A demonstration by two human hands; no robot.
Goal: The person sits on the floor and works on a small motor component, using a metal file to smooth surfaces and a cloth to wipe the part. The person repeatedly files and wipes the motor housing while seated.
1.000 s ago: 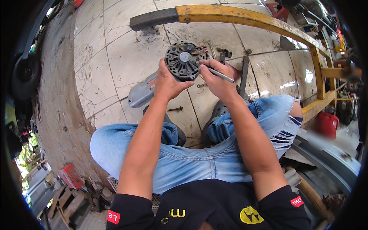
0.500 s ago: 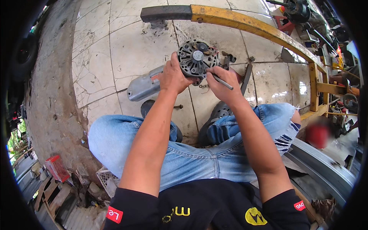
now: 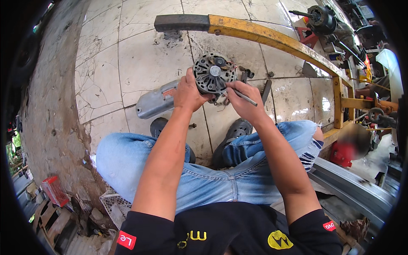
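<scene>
The left hand (image 3: 188, 92) grasps the alternator (image 3: 215, 71) by its left and lower edge, fingers along the side and thumb reaching underneath toward the right hand (image 3: 246, 102). The alternator sits just beyond both hands, its round slotted face turned upward toward the wearer, with a thin red wire (image 3: 231, 63) at its far right side. The right hand pinches a grey rod (image 3: 246, 98) between thumb and fingers, its back end sticking out to the right; the front end points at the alternator's lower right, and whether it touches is too small to tell. Left of the left hand, a grey metal casing (image 3: 153, 102) lies on the tiled floor (image 3: 100, 78). A bolt (image 3: 192, 126) lies nearer the body than the left hand, beside its wrist. Just right of the right hand is a dark bar (image 3: 267, 90). Well beyond both hands, a yellow frame (image 3: 263, 34) stretches across and down the right.
</scene>
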